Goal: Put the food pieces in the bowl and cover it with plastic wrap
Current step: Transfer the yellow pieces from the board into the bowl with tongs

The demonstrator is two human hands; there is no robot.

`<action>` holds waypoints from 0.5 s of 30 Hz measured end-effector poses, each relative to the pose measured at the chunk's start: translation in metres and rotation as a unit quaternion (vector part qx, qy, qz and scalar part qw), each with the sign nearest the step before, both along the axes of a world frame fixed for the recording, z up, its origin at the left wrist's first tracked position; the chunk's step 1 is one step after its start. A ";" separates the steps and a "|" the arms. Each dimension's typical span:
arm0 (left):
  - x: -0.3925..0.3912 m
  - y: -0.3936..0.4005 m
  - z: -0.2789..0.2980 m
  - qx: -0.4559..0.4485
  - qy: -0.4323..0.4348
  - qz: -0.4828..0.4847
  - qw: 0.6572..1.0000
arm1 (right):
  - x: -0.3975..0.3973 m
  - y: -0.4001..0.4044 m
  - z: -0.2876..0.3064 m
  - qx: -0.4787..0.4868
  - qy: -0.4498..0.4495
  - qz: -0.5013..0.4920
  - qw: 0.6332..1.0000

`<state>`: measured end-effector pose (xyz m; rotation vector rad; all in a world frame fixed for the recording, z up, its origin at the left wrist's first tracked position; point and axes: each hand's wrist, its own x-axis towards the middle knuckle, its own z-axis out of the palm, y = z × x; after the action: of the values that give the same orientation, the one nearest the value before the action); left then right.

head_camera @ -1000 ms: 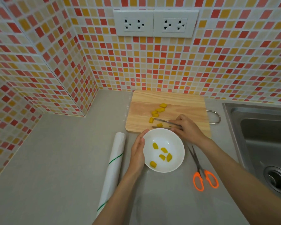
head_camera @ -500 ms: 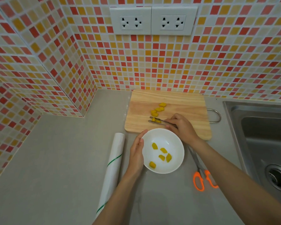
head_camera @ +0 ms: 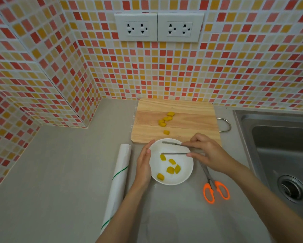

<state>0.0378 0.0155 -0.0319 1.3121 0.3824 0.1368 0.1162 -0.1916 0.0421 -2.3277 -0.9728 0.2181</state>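
A white bowl [head_camera: 185, 178] sits on the grey counter with several yellow food pieces [head_camera: 170, 169] inside. My left hand [head_camera: 143, 163] rests against the bowl's left rim. My right hand [head_camera: 206, 152] holds metal tongs [head_camera: 173, 148] over the bowl, their tips spread apart with nothing between them, the lower tip just above a yellow piece. Several more yellow pieces [head_camera: 166, 119] lie on the wooden cutting board [head_camera: 191, 120] behind the bowl. A roll of plastic wrap [head_camera: 118, 179] lies left of the bowl.
Orange-handled scissors [head_camera: 214, 188] lie right of the bowl, partly under my right wrist. A steel sink [head_camera: 278, 146] fills the right side. Tiled walls close the back and left, with two sockets [head_camera: 158, 27] above the board.
My right hand brought the tongs back from the cutting board to over the bowl. One more yellow piece now lies in the bowl. My left hand stayed at the rim.
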 end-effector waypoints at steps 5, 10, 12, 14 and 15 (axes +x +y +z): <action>0.000 0.000 0.001 0.009 0.004 -0.002 1.000 | 0.041 0.012 -0.019 0.012 -0.009 -0.131 0.991; 0.000 0.000 0.001 0.007 0.003 -0.002 1.000 | 0.053 0.026 -0.047 -0.049 0.011 -0.107 0.993; 0.000 0.000 0.002 0.007 0.002 -0.002 1.000 | 0.051 0.029 -0.049 -0.030 0.006 -0.125 0.992; 0.000 0.000 0.002 0.005 0.002 -0.002 1.000 | 0.047 0.028 -0.045 -0.010 0.003 -0.132 0.991; 0.000 0.000 0.001 0.005 0.002 0.000 1.000 | 0.043 0.027 -0.042 0.005 0.001 -0.131 0.991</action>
<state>0.0382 0.0156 -0.0305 1.3230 0.3860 0.1368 0.1596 -0.1647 0.0003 -2.4155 -0.6555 0.1092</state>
